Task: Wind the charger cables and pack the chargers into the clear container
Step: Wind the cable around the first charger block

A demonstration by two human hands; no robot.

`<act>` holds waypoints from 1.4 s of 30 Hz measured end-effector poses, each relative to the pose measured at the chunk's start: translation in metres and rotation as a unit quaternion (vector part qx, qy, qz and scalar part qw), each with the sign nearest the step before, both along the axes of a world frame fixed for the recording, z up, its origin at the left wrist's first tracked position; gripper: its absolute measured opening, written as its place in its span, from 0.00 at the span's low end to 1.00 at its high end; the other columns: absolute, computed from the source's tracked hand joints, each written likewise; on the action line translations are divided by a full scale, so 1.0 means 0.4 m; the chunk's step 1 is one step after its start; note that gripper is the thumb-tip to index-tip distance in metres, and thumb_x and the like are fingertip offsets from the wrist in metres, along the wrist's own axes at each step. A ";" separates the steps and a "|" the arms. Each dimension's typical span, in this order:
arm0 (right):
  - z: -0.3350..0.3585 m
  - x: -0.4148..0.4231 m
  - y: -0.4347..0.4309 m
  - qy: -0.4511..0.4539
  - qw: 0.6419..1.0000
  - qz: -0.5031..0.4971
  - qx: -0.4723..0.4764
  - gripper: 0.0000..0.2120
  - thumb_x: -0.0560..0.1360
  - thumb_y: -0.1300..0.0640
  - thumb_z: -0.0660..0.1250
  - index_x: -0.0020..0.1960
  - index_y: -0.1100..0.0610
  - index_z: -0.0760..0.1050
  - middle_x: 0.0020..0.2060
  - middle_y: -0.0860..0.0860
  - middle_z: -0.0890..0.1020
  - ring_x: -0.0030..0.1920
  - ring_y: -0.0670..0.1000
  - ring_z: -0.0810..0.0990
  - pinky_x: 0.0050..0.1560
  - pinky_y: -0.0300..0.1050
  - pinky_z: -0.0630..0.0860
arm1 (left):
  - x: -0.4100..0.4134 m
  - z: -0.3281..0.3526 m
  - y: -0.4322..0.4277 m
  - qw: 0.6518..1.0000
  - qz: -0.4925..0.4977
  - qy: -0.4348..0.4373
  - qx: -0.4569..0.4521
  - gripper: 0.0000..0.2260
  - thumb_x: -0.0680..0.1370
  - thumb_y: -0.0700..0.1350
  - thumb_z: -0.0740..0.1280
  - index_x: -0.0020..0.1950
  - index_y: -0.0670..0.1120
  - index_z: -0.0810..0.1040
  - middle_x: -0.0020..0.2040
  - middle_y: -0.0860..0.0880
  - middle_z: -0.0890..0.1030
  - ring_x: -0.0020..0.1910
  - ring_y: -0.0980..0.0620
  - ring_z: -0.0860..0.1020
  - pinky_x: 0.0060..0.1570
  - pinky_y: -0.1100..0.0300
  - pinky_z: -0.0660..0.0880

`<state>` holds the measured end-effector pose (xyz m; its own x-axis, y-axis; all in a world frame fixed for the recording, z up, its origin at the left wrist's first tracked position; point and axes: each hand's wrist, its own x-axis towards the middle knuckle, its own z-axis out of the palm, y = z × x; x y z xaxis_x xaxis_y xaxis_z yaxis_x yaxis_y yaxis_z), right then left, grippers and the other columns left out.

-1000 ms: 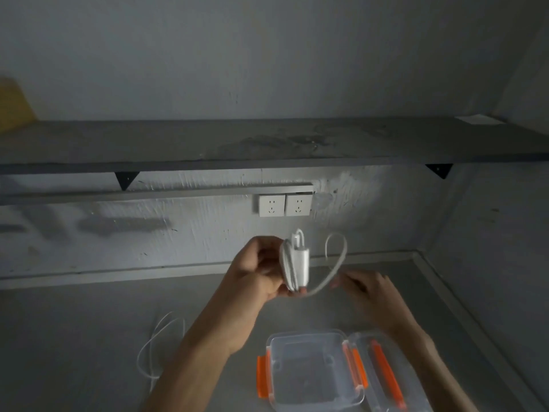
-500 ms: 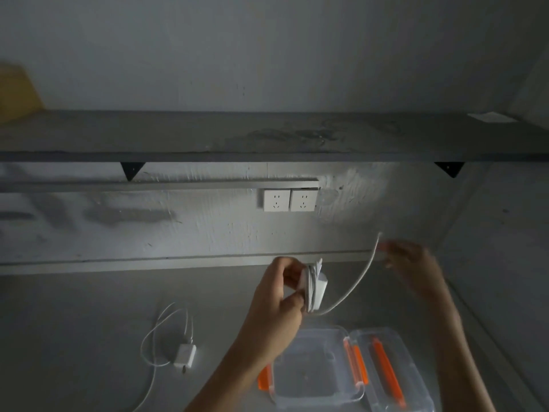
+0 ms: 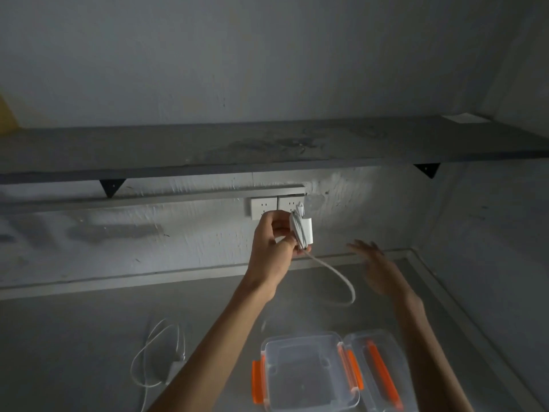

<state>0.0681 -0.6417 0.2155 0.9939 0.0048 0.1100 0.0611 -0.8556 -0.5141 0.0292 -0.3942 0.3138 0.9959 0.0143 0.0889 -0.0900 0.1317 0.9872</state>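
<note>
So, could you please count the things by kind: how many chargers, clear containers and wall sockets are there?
Chargers: 2, the held charger and the table charger
Clear container: 1
Wall sockets: 2
Total: 5

Clear glossy plastic container (image 3: 309, 373)

The left arm extends up and forward; the left hand (image 3: 274, 242) curls its fingers round a small white rectangular charger (image 3: 306, 233). The right hand (image 3: 378, 270), lower and motion-blurred, has its fingers straight and spread.
</note>
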 end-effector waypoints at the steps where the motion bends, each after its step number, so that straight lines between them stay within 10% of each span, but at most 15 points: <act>1: 0.013 0.002 0.014 -0.021 0.996 0.031 0.081 0.25 0.80 0.68 0.57 0.73 0.51 0.67 0.74 0.50 0.68 0.76 0.50 0.63 0.77 0.51 0.59 | 0.006 -0.002 0.001 1.000 0.003 -0.012 0.004 0.15 0.75 0.25 0.59 0.58 0.38 0.74 0.56 0.37 0.79 0.53 0.37 0.81 0.39 0.59 0.82; 4: 0.098 -0.067 0.135 0.106 0.887 0.195 0.405 0.20 0.81 0.46 0.57 0.72 0.47 0.69 0.70 0.46 0.74 0.71 0.43 0.71 0.72 0.46 0.67 | 0.029 -0.013 -0.010 0.999 0.018 -0.023 0.029 0.14 0.76 0.27 0.62 0.57 0.40 0.75 0.54 0.39 0.80 0.55 0.38 0.80 0.42 0.54 0.83; 7: 0.111 -0.122 0.223 0.190 0.833 0.238 0.462 0.19 0.80 0.46 0.60 0.67 0.52 0.75 0.51 0.57 0.85 0.49 0.54 0.85 0.53 0.47 0.81 | 0.042 -0.026 -0.015 0.998 0.028 -0.032 0.054 0.12 0.77 0.30 0.64 0.56 0.43 0.75 0.53 0.42 0.80 0.51 0.41 0.82 0.43 0.48 0.84; 10: 0.123 -0.166 0.253 0.138 0.869 0.183 0.439 0.14 0.80 0.49 0.60 0.56 0.54 0.81 0.28 0.48 0.77 0.27 0.46 0.72 0.30 0.41 0.71 | 0.054 -0.030 0.015 0.991 0.072 -0.073 0.087 0.12 0.76 0.30 0.64 0.55 0.44 0.75 0.52 0.49 0.80 0.53 0.51 0.80 0.46 0.48 0.83; 14: 0.188 -0.214 0.244 -0.105 0.973 0.160 0.133 0.09 0.81 0.52 0.60 0.48 0.45 0.78 0.27 0.43 0.76 0.27 0.42 0.73 0.30 0.35 0.70 | 0.037 -0.026 0.056 0.984 0.070 -0.090 0.139 0.13 0.74 0.29 0.65 0.53 0.45 0.75 0.48 0.52 0.79 0.45 0.62 0.77 0.48 0.49 0.82; 19: 0.319 -0.215 0.226 -0.332 0.926 0.145 -0.107 0.04 0.76 0.52 0.68 0.46 0.47 0.81 0.38 0.42 0.85 0.37 0.50 0.82 0.31 0.46 0.77 | -0.050 -0.021 0.041 0.957 0.003 -0.161 0.239 0.14 0.73 0.29 0.67 0.52 0.46 0.75 0.48 0.49 0.79 0.46 0.58 0.77 0.49 0.65 0.74; 24: 0.388 -0.173 0.189 -0.423 0.885 0.189 -0.054 0.08 0.77 0.47 0.67 0.45 0.45 0.85 0.41 0.40 0.85 0.38 0.47 0.80 0.33 0.43 0.74 | -0.121 0.038 0.055 0.941 -0.057 -0.199 0.266 0.13 0.75 0.30 0.65 0.55 0.45 0.74 0.50 0.50 0.78 0.52 0.55 0.77 0.52 0.60 0.76; 33: 0.306 -0.148 0.249 -0.130 0.893 0.239 0.357 0.07 0.76 0.57 0.65 0.46 0.52 0.83 0.41 0.45 0.86 0.42 0.43 0.83 0.45 0.34 0.77 | -0.152 0.097 0.091 0.963 -0.094 -0.152 0.201 0.13 0.75 0.32 0.67 0.53 0.48 0.77 0.49 0.53 0.81 0.53 0.59 0.78 0.51 0.73 0.72; 38: 0.199 -0.228 0.334 -0.176 0.943 0.104 0.264 0.16 0.80 0.61 0.62 0.43 0.41 0.77 0.33 0.42 0.81 0.29 0.39 0.75 0.33 0.29 0.67 | -0.123 0.067 0.086 0.998 -0.048 -0.045 0.006 0.16 0.75 0.25 0.61 0.55 0.42 0.78 0.53 0.44 0.83 0.54 0.49 0.81 0.48 0.60 0.81; 42: 0.178 -0.281 0.352 -0.148 0.964 0.093 0.201 0.15 0.79 0.57 0.62 0.60 0.40 0.77 0.35 0.41 0.83 0.32 0.38 0.79 0.36 0.29 0.72 | -0.082 0.042 0.099 0.983 -0.023 0.045 -0.178 0.23 0.72 0.20 0.51 0.62 0.31 0.74 0.52 0.39 0.80 0.52 0.42 0.77 0.51 0.53 0.74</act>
<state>-0.0442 -0.5009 0.2869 0.9047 0.0782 0.4187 0.3892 -0.5515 -0.7379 -0.0037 -0.3547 0.3308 0.9999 -0.0156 -0.0016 0.0088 0.4728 0.8811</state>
